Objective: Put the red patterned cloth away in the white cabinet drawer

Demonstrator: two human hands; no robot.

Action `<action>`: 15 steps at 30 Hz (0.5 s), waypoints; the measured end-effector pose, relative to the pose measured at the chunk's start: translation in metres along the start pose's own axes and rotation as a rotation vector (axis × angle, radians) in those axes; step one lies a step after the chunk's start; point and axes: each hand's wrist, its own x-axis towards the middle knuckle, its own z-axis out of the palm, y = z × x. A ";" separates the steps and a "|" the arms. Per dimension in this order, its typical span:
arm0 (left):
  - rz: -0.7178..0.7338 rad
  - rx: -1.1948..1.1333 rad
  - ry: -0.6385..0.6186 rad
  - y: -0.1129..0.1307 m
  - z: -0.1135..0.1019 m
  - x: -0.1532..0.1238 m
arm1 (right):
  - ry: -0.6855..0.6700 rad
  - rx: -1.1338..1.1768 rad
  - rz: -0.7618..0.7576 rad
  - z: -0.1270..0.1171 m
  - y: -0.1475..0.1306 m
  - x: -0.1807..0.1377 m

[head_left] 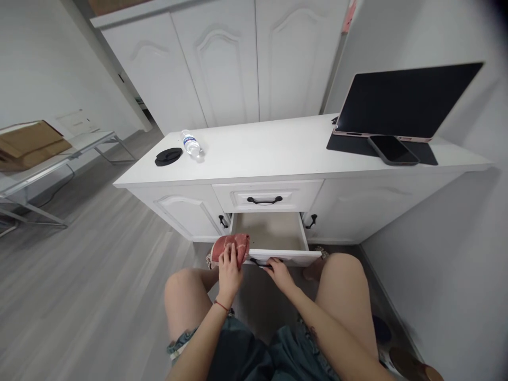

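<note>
My left hand (229,267) grips a rolled red and white cloth (230,246) at the front left corner of an open lower drawer (273,233). The drawer's pale inside looks bare. My right hand (280,271) is closed on the black handle at the drawer's front edge (293,257). Above it a shut drawer (265,197) with a black handle sits in the white low cabinet (278,145). My bare knees flank the drawer.
On the cabinet top lie a water bottle (191,144), a black round lid (169,156), an upright tablet (405,100) on a black mat and a phone (392,150). Tall white cupboards stand behind. A metal table with cardboard (27,143) is at left. A wall is close at right.
</note>
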 end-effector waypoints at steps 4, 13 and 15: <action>-0.024 0.129 0.014 0.006 0.005 0.018 | 0.017 -0.016 0.020 -0.001 0.002 0.012; 0.002 0.109 -0.002 0.029 0.037 0.044 | 0.080 -0.052 0.152 0.003 -0.005 0.027; 0.035 0.078 -0.029 0.045 0.041 0.045 | 0.112 -0.045 0.202 0.006 -0.011 0.024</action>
